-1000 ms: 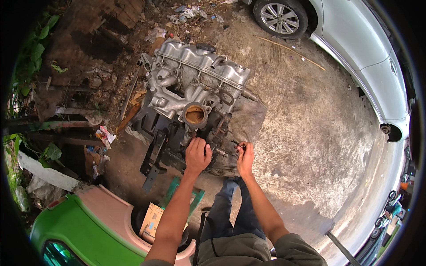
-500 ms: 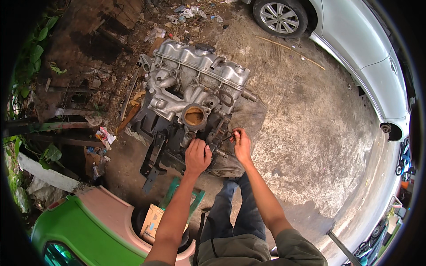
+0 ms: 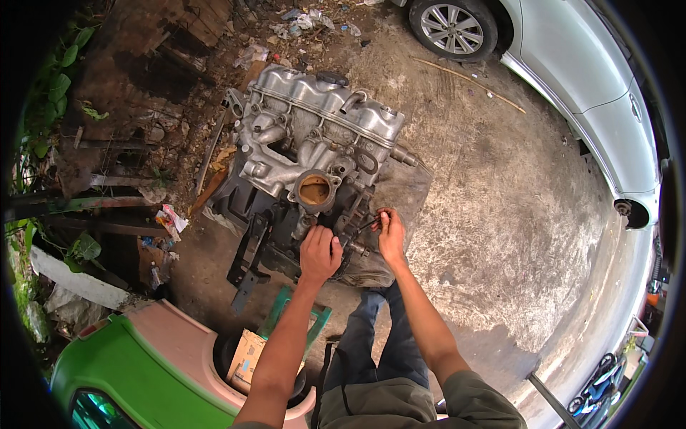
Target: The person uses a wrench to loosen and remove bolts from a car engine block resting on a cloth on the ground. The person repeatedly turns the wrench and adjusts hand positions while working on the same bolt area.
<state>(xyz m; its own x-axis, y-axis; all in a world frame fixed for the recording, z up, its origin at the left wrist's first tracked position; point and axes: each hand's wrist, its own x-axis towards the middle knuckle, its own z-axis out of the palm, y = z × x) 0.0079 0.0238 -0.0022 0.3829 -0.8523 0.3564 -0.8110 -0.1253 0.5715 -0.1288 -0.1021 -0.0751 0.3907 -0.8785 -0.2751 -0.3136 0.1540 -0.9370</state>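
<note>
In front of me a car engine [image 3: 321,136] sits on the ground, with a silver ribbed top cover and a round throttle opening [image 3: 314,190] facing up. My left hand [image 3: 319,254] lies on the dark lower side of the engine just below that opening; its fingers curl inward, and what the fingertips grip, if anything, is hidden. A thin dark rod-like tool [image 3: 367,224] is pinched between the thumb and fingers of my right hand [image 3: 390,232], at the engine's right side. The tool's far end points to the engine and is hard to make out.
A silver car [image 3: 572,64] stands at the upper right. At the lower left are a green and pink car body [image 3: 150,357], a cardboard box [image 3: 245,360] and a green stool-like frame [image 3: 314,322]. Litter [image 3: 304,21] and old boards [image 3: 136,86] lie beyond the engine.
Both hands stay almost in place, the right still holding the thin tool. At the right edge, a blue motorcycle shows lower on the road than before.
</note>
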